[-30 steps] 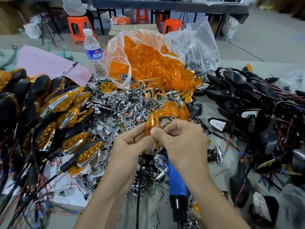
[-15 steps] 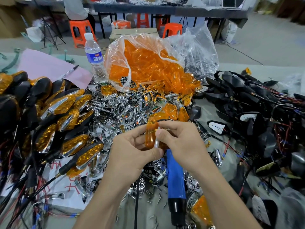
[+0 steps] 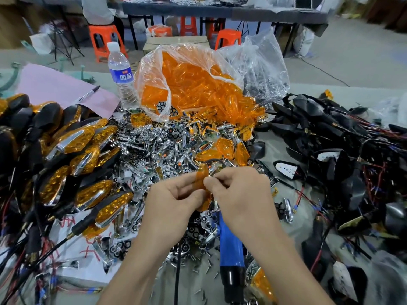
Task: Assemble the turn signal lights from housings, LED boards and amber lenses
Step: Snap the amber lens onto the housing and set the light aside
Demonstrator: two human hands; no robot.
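At the centre of the frame, the left hand (image 3: 176, 199) pinches an amber lens (image 3: 200, 178) between thumb and curled fingers, holding it roughly upright above the heap of chrome parts (image 3: 154, 150). The right hand (image 3: 240, 194) meets it from the right, thumb and forefinger pinching the lens's edge, where a small chrome piece shows; how it seats cannot be told. A clear bag of lenses (image 3: 193, 91) lies upper centre, finished lights (image 3: 72, 150) at the left, black housings (image 3: 330, 133) with wires at the right, and a blue tool (image 3: 231, 245) below the hands.
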